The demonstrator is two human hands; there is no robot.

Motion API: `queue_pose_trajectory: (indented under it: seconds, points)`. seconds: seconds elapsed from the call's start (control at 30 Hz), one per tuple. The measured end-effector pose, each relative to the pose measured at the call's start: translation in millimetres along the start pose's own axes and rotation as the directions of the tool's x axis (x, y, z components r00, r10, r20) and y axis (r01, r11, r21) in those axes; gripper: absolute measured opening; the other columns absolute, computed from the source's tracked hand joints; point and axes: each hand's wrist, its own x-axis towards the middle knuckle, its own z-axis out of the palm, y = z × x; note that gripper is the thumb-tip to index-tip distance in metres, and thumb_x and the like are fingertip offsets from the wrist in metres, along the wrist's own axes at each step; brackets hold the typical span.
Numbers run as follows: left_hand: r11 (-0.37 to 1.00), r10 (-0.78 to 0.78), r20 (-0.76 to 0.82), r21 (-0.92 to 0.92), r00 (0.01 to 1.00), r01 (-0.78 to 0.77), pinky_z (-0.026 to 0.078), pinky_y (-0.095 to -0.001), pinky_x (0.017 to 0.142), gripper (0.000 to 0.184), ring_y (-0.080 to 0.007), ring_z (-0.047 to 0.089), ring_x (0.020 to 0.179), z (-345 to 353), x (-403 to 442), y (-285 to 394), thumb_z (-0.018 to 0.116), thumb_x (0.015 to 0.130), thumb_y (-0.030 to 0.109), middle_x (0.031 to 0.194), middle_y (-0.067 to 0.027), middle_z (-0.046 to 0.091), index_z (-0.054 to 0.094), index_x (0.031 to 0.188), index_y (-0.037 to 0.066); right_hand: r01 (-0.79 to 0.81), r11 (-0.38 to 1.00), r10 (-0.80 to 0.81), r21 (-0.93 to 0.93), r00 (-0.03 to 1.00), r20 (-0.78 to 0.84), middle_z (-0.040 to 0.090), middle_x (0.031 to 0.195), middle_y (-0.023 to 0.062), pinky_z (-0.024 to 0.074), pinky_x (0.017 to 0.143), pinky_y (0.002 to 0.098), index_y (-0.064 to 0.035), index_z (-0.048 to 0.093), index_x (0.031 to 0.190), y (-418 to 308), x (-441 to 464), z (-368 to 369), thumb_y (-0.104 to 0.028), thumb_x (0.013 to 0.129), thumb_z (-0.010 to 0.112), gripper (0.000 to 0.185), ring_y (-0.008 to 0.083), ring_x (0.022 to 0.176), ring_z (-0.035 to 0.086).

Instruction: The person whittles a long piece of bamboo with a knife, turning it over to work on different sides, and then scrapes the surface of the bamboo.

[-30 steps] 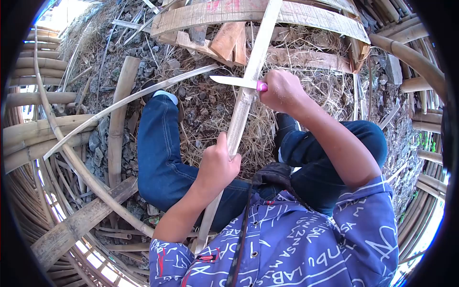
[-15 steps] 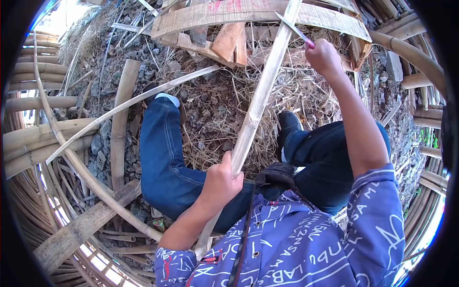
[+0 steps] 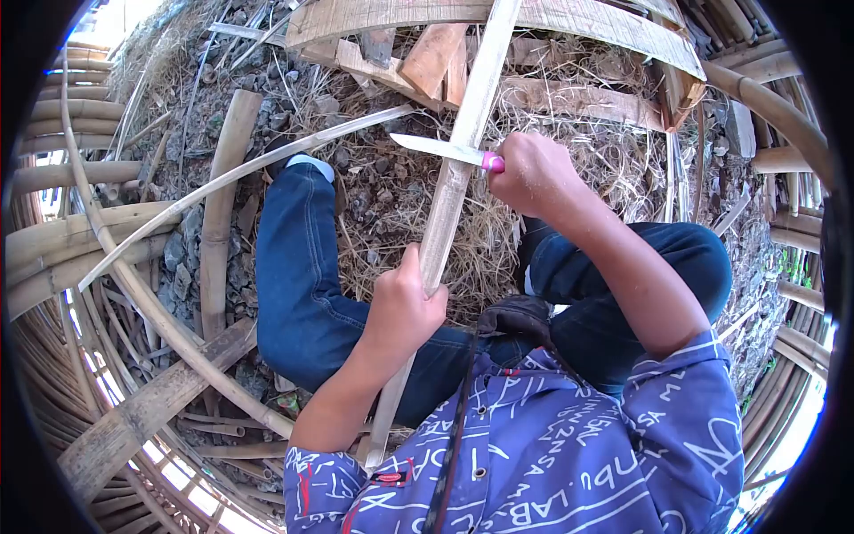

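The right hand (image 3: 534,173) is closed around the pink handle of a knife (image 3: 427,145), whose blade lies across a pale wooden strip (image 3: 442,214). The left hand (image 3: 405,303) is clamped on that strip lower down, thumb along it. The strip slants between the legs, its lower part passing by the left forearm and its upper part crossing a curved plank (image 3: 382,20) above the straw (image 3: 382,222).

The blade could bite too deep or skid off, I judge, if its angle steepens or it catches a knot; the left hand, on the same strip, would be cut if a stroke came toward it.

Half a second ago the knife was farther up, near the plank; now it is closer to the left hand, and the strip leans less rightward.
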Motion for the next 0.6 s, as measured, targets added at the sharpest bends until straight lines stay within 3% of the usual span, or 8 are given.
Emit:
queue_pose_trajectory:
  seconds: [0.23, 0.3, 0.37, 0.43, 0.53, 0.6]
  points:
    - [0.996, 0.01, 0.015, 0.084, 1.0, -0.012, 0.049, -0.047, 0.055, 0.036, -0.0423, 0.06, 0.06, 0.3, -4.6, 4.0, 0.064, 0.07, 0.003, 0.062, -0.0247, 0.057, 0.043, 0.098, -0.006, -0.021, 1.0, 0.021, -0.018, 0.999, 0.04, 0.063, 0.07, 0.0211, 0.0513, 0.066, 0.0443, 0.0002, 0.064, 0.068, 6.5, 15.4, -5.6, -0.024, 0.077, 0.058, 0.027, 0.0368, 0.07, 0.064]
    - [0.995, 0.004, 0.018, 0.105, 1.0, -0.006, 0.049, -0.047, 0.054, 0.036, -0.0421, 0.06, 0.06, 0.5, -6.8, 7.2, 0.065, 0.07, 0.004, 0.061, -0.0248, 0.057, 0.043, 0.098, -0.006, -0.153, 0.988, 0.153, 0.027, 0.988, 0.003, 0.061, 0.066, 0.0192, 0.0495, 0.062, 0.0447, 0.0009, 0.063, 0.069, 21.3, 31.4, -12.6, -0.017, 0.078, 0.053, 0.022, 0.0352, 0.063, 0.062]
    - [0.995, 0.013, 0.033, 0.101, 0.999, -0.016, 0.049, -0.0469, 0.055, 0.037, -0.0419, 0.06, 0.06, 5.9, -18.0, 4.3, 0.065, 0.07, 0.004, 0.061, -0.0246, 0.057, 0.044, 0.098, -0.006, -0.34, 0.935, 0.349, 0.098, 0.931, -0.104, 0.065, 0.078, 0.0202, 0.0515, 0.068, 0.0423, -0.0002, 0.066, 0.076, 66.0, 59.4, -24.9, -0.028, 0.082, 0.055, 0.03, 0.0343, 0.075, 0.065]
    - [0.995, 0.027, 0.043, 0.09, 0.999, -0.031, 0.049, -0.0469, 0.055, 0.037, -0.0416, 0.06, 0.061, 5.6, -17.4, 1.6, 0.065, 0.07, 0.004, 0.061, -0.0245, 0.057, 0.044, 0.099, -0.006, -0.314, 0.947, 0.285, -0.072, 0.921, -0.266, 0.065, 0.076, 0.0199, 0.0509, 0.067, 0.0427, 0.0004, 0.066, 0.079, 80.0, 57.3, -44.7, -0.029, 0.084, 0.052, 0.033, 0.0336, 0.074, 0.065]
    - [1.0, -0.019, 0.073, 0.009, 0.997, 0.018, 0.05, -0.0464, 0.058, 0.042, -0.0408, 0.061, 0.062, 5.7, -7.7, -2.6, 0.066, 0.069, 0.004, 0.061, -0.024, 0.057, 0.045, 0.103, -0.008, -0.303, 0.95, 0.279, -0.079, 0.933, -0.229, 0.064, 0.074, 0.02, 0.0503, 0.067, 0.0436, 0.0009, 0.066, 0.081, 75.9, 53.6, -50.7, -0.03, 0.087, 0.049, 0.036, 0.0327, 0.071, 0.064]
    - [1.0, -0.01, 0.066, -0.02, 0.998, 0.012, 0.05, -0.0463, 0.058, 0.041, -0.041, 0.061, 0.062, 7.2, -3.9, -5.5, 0.066, 0.069, 0.004, 0.061, -0.024, 0.057, 0.045, 0.102, -0.007, -0.291, 0.956, 0.293, 0.032, 0.948, -0.125, 0.063, 0.071, 0.0202, 0.0499, 0.065, 0.0447, 0.0014, 0.066, 0.079, 58.6, 43.0, -47.1, -0.028, 0.087, 0.049, 0.035, 0.0332, 0.066, 0.063]
